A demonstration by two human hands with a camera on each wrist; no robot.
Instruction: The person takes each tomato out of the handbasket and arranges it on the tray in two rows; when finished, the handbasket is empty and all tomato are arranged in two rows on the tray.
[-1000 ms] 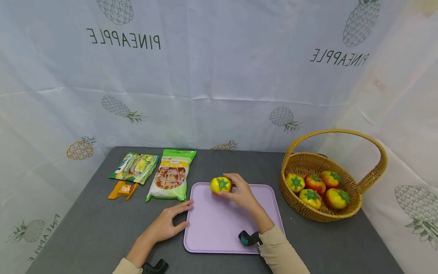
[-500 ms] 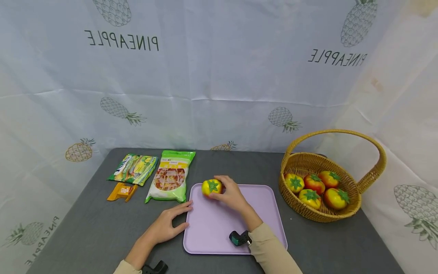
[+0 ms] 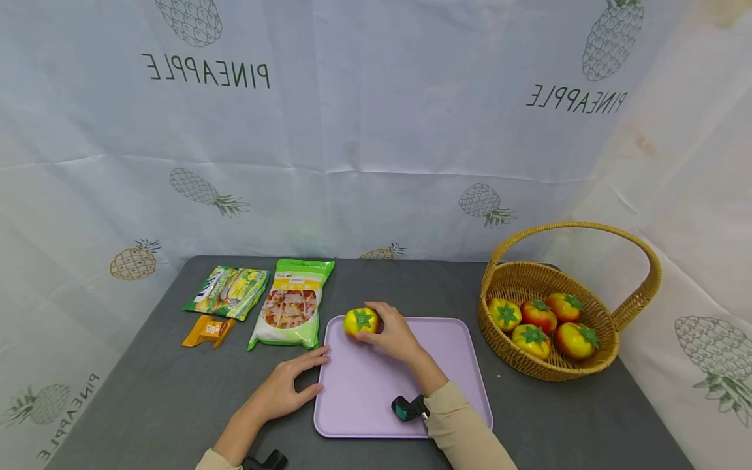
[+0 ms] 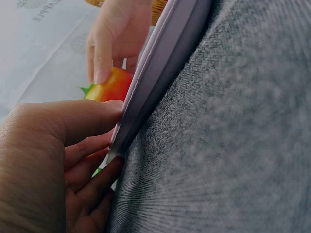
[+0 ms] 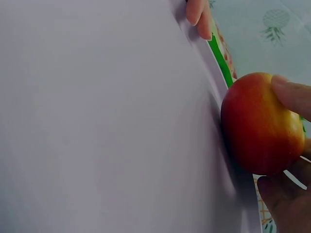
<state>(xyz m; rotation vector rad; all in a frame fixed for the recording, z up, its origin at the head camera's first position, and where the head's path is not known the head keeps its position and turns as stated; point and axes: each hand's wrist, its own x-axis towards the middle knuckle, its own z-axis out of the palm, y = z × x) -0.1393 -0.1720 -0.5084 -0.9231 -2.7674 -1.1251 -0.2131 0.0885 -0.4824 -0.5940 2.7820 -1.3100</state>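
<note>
The right hand [image 3: 392, 334] holds a toy tomato [image 3: 361, 322], yellow with a green star-shaped calyx, its fingers and thumb curled around the fruit. The tomato sits at the far-left corner of the lilac tray [image 3: 446, 365], about 11 o'clock on the tray, and the right wrist view shows it pressed close to the raised rim there. It seems to touch the tray floor, but I cannot tell this for sure.

The left hand [image 3: 282, 390] rests at the tray's left edge, about 9 o'clock. Its fingers [image 4: 82, 121] are stretched and slightly apart, with the tips laid against the rim as if to steady the tray; they do not grip it.

The wicker basket [image 3: 611, 352] stands to the right of the tray, at 3 o'clock, a little apart from it, and holds four more tomatoes [image 3: 533, 337].

Judging from this, the work is at its beginning: one tomato has reached the tray and is not yet released, while four remain in the basket. The rest of the tray floor is bare.

At 10 o'clock from the tray lie a green snack bag [image 3: 292, 304], a corn packet [image 3: 229, 291] and a small orange packet [image 3: 208, 330] on the grey table [image 3: 164, 391].
</note>
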